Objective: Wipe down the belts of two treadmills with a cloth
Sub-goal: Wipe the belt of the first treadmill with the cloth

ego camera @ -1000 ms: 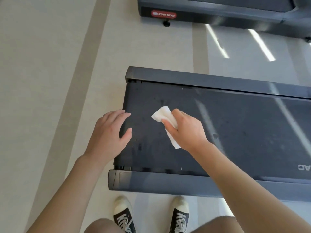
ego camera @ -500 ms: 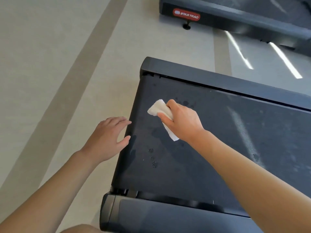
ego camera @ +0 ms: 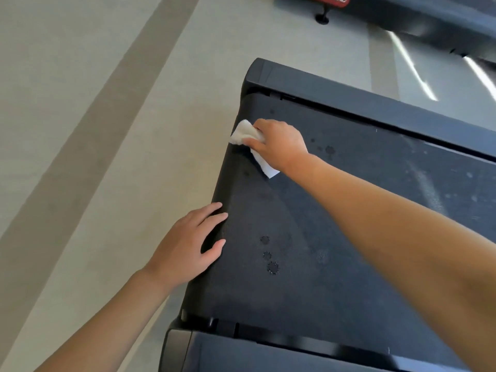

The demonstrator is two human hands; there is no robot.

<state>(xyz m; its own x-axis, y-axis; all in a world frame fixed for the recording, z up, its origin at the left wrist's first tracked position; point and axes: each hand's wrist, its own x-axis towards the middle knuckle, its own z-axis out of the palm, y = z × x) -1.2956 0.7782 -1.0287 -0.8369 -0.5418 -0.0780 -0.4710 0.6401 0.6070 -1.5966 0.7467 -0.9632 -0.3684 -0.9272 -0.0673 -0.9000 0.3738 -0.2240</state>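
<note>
At the rear end of the near treadmill's dark, matte rubber belt (ego camera: 335, 237), the right hand (ego camera: 279, 146) pinches a small folded white cloth (ego camera: 245, 134) and presses it onto the belt right at its end edge, close to the far side rail (ego camera: 375, 106). The left hand (ego camera: 188, 245) lies flat with straight fingers on the same end edge, nearer the person, holding nothing. The step in hand looks like the first belt's wipe, worked along its end. Dark wet spots (ego camera: 269, 260) sit untouched between the hands, so the next stroke probably wants to pull back towards them. The belt's long axis runs off to the right of view. A second treadmill (ego camera: 402, 20) with a red label waits beyond on the pale floor (ego camera: 107, 130).
</note>
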